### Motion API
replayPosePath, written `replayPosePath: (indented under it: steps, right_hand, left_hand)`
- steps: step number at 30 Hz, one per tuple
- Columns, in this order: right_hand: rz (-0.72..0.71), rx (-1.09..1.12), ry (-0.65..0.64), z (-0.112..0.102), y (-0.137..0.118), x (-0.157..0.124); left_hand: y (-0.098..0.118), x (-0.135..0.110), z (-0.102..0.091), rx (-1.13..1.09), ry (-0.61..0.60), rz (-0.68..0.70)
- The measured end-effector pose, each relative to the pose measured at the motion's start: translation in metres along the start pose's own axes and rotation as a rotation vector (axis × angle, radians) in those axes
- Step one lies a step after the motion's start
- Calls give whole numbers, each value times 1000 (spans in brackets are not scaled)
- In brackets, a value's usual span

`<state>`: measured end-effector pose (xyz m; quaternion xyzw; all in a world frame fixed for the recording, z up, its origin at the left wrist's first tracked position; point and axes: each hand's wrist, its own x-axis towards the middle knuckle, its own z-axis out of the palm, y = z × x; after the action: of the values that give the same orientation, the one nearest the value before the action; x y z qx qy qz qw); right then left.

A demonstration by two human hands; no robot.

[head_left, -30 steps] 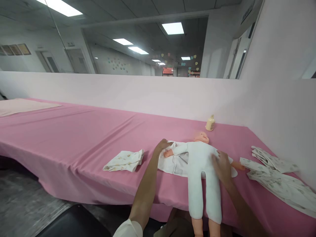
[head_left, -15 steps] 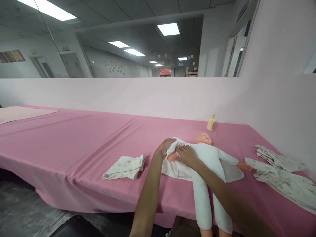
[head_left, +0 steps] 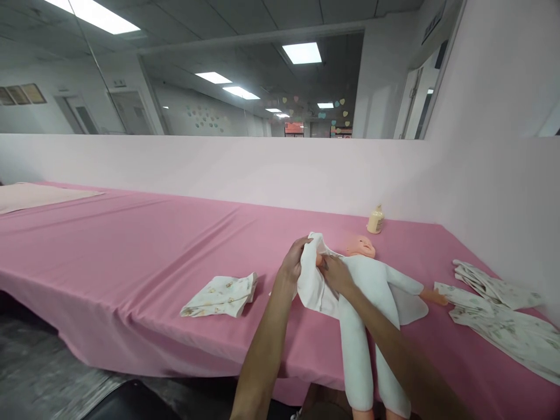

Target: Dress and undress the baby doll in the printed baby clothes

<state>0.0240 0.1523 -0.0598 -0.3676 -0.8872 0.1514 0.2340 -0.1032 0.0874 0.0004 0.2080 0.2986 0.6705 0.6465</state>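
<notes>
A baby doll [head_left: 371, 291] in a white bodysuit lies on its back on the pink-covered table [head_left: 131, 245], legs hanging over the near edge. A white garment [head_left: 312, 280] lies under its upper body. My left hand [head_left: 292, 263] grips the raised edge of that garment beside the doll's arm. My right hand [head_left: 335, 271] is closed on the doll's small pink hand and forearm, just inside the lifted cloth. The doll's other arm [head_left: 433, 297] stretches out to the right.
A folded patterned cloth [head_left: 221, 290] lies to the left of my hands. More patterned baby clothes [head_left: 494, 309] are spread at the right by the pink wall. A small cream bottle [head_left: 375, 220] stands at the back wall behind the doll's head.
My right hand crossed from the doll's right side over to its arm on the left and took hold of it. My left hand lifted the garment's edge off the table.
</notes>
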Motion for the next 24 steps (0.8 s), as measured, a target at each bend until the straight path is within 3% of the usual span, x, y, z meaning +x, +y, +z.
replayPosePath:
  steps: [7,16,19,24]
  right_hand:
    - [24,-118,-67,1,-2,-2]
    - [9,-38,-105,2,9,9]
    - [-60,10,-135,0,9,6]
    - [-81,127,-75,-4,10,0]
  left_hand:
    - [-10,4,1,99,-182,105]
    - [-16,-2,14,506,-185,69]
    - [-19,2,14,568,-107,74]
    - [-22,4,20,505,78,224]
